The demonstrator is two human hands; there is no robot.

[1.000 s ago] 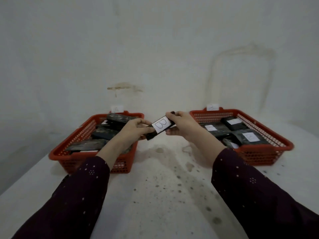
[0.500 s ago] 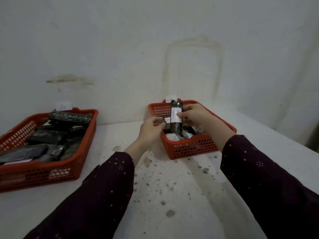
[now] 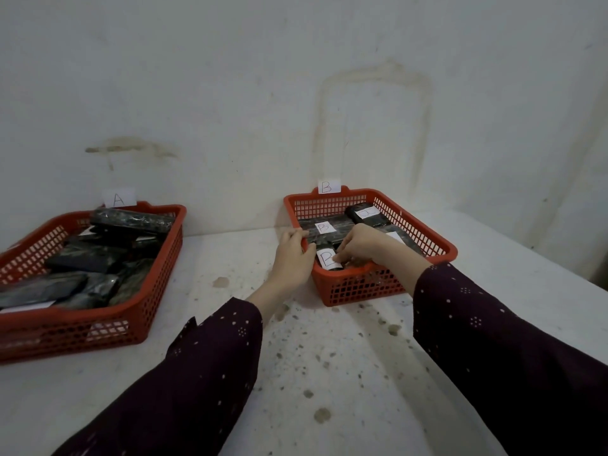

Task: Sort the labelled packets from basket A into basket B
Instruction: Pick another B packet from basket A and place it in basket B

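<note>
Basket B (image 3: 362,287), red plastic with a paper tag B on its back rim, stands at centre right and holds several dark packets with white labels. A dark packet labelled B (image 3: 326,258) lies at the basket's near left corner. My right hand (image 3: 365,245) reaches inside the basket with its fingertips on that packet. My left hand (image 3: 291,258) rests on the basket's left rim beside the packet. Basket A (image 3: 144,311), red with a paper tag A, sits at the left, full of several dark packets.
Both baskets stand on a white, speckled table (image 3: 316,373) against a stained white wall. Another labelled packet (image 3: 324,230) lies further back in basket B. The table's right edge runs down the far right.
The packet was held upright above basket B in both hands; now it lies flat in the basket's near left corner. My left hand has moved onto the basket's rim.
</note>
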